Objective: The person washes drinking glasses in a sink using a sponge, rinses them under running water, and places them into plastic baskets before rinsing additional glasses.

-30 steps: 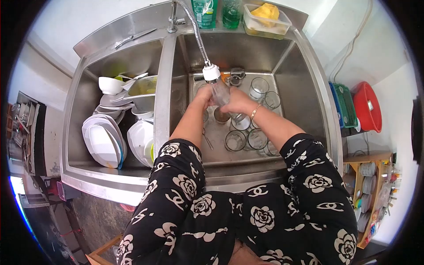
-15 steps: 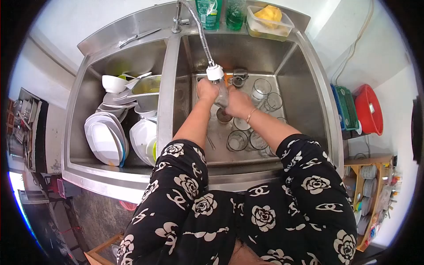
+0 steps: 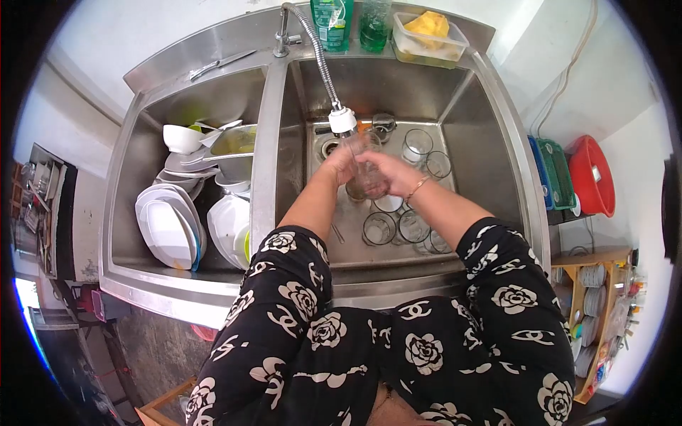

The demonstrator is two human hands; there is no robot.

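Observation:
Below the white spray head (image 3: 342, 120) of the faucet, a clear glass (image 3: 368, 170) is held between both hands in the right basin. My left hand (image 3: 342, 162) has its fingers closed around the left side of the glass. From the right, my right hand (image 3: 389, 172) grips the same glass, its fingers partly seen through it. Several other clear glasses stand on the basin floor, among them one at the back right (image 3: 417, 144) and one nearer the front (image 3: 379, 228). A thin metal utensil (image 3: 337, 233) lies left of them.
The left basin holds white plates (image 3: 168, 231), a white bowl (image 3: 182, 139) and a metal pan (image 3: 234, 142). A knife (image 3: 222, 64) lies on the back ledge. Behind the right basin stand a green pouch (image 3: 331, 25) and a plastic tub (image 3: 428, 51). A red basin (image 3: 591, 175) is at the right.
The glass in my hands has turned and now sits slightly lower, tilted under the spray head. My left hand has come back from near the faucet head onto the glass.

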